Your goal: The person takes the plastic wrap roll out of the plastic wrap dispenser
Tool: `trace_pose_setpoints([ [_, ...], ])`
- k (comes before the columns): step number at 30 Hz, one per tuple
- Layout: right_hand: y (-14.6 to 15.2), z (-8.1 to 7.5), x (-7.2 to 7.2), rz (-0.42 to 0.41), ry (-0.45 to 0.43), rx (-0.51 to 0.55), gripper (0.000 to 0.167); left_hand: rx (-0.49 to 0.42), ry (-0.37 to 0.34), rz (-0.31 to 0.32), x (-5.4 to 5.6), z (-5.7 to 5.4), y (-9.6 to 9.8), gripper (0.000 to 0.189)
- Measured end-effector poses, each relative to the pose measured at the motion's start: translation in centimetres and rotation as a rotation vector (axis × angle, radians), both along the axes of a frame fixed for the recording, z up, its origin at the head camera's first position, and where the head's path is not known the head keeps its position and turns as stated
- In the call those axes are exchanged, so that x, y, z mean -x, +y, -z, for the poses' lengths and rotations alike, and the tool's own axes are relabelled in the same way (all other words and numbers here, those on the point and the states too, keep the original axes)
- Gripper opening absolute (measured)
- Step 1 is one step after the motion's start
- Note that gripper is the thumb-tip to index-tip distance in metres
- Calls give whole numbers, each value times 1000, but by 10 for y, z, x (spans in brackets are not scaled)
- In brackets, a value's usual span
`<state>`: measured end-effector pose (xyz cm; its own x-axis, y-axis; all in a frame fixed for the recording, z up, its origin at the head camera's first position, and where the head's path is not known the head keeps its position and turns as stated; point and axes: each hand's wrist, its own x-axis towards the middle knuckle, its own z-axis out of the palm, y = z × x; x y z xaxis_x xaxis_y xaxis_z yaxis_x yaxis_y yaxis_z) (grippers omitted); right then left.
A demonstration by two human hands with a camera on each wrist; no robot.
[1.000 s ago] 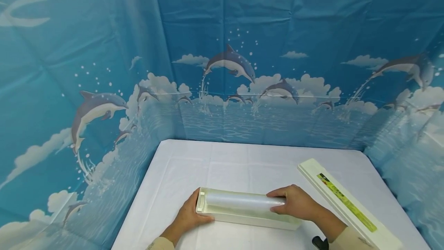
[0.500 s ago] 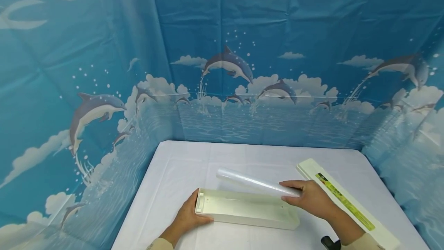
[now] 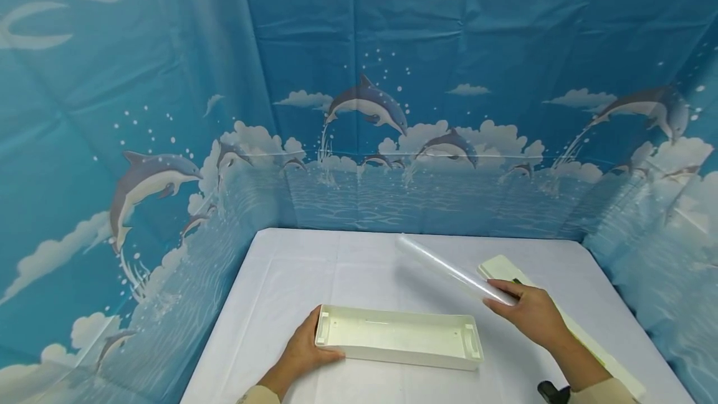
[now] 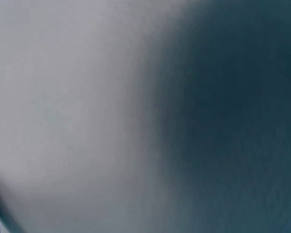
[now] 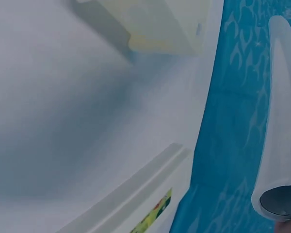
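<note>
My left hand (image 3: 305,345) grips the left end of a long cream plastic box (image 3: 401,355), thumb at the front and fingers behind. The box lies lidless on the table, its bare inside facing up. Above and behind its right end, my right hand (image 3: 533,315) pinches one end of a clear roll of cling film (image 3: 443,267). The roll slants up to the far left, apart from the box. In the right wrist view the hollow end of the cling film roll (image 5: 283,126) shows. The left wrist view is only a blur.
A long cream lid (image 3: 496,265) with a yellow-green label lies diagonally on the right, partly hidden by my right hand and forearm. The white-covered table (image 3: 314,267) meets a blue dolphin-print curtain (image 3: 359,198) at its back and sides.
My right hand has lifted the cling film roll out of the box and carried it right and farther back, over part of the lid. The left hand has stayed on the box.
</note>
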<state>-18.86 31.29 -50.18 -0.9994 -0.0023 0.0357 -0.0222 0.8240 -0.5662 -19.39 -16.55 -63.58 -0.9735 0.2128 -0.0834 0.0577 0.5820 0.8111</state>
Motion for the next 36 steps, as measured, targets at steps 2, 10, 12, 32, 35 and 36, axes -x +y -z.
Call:
trace_pose_setpoints([
  [2, 8, 5, 1, 29, -7, -8, 71, 0, 9, 5, 1, 0, -1, 126],
  [10, 29, 36, 0, 106, -84, -24, 77, -3, -3, -9, -1, -1, -1, 125],
  [12, 32, 44, -2, 121, -91, -35, 77, -1, -1, -5, -3, -1, 0, 125],
  [32, 45, 115, -16, 222, -167, -37, 87, 1, 5, -3, -2, 0, 2, 124],
  [35, 45, 114, -14, 215, -178, -24, 87, 4, 5, -4, -2, 0, 2, 125],
  [36, 45, 113, -14, 213, -174, -24, 86, 2, 4, -4, -1, 0, 1, 125],
])
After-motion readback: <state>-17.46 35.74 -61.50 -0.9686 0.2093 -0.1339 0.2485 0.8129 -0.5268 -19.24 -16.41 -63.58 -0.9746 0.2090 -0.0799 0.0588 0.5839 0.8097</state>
